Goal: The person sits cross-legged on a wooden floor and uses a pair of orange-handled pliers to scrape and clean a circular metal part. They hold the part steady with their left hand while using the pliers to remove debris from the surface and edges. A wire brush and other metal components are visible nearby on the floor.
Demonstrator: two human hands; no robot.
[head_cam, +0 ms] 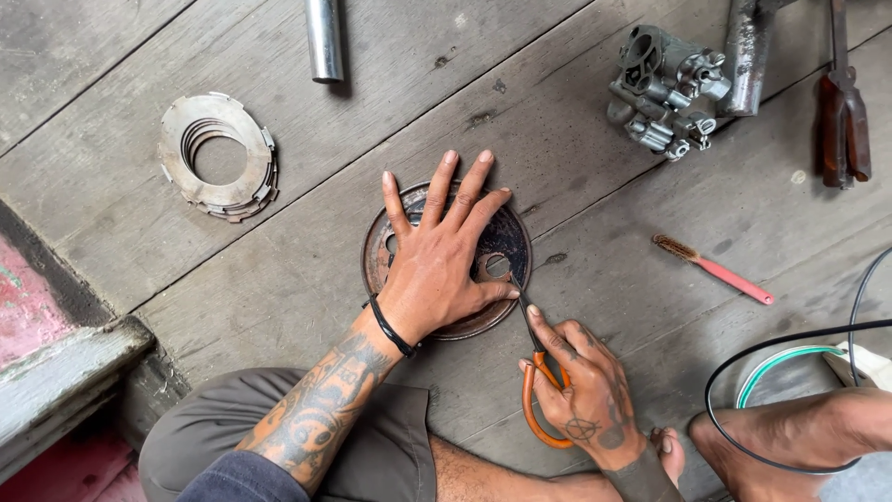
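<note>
Rusty disc (506, 244), a round, dark steel plate with a reddish, corroded rim and several round holes through its face, lies flat on the grey wooden plank floor (111, 177) directly in front of the seated person's knee. It serves as the reference point for all positions below.

Well to the upper left of the disc sits a stack of pale metal rings (219, 154) with notched edges. Above the disc, near the top edge of the view, the end of a bright steel tube (324, 39) rests on the planks.

The left hand (437, 260) is pressed flat on the disc, fingers spread and released, palm down, pinning the plate against the floor. Nothing is grasped in it.

At the lower right edge of the disc, the right hand (581, 390) has its fingers clenched through the orange handles of a pair of scissors (537, 367). The blade tips touch the disc beside one of the round holes, near the left thumb.

Judged step: scraping or picking at the disc surface around that hole while the plate is held still. The next move calls for steady downward pressure from the left hand and a short, controlled stroke of the tips, kept clear of the thumb.

Right of the disc lies a small red-handled brush (715, 270); above right, a grey cast metal assembly (664, 88).
</note>
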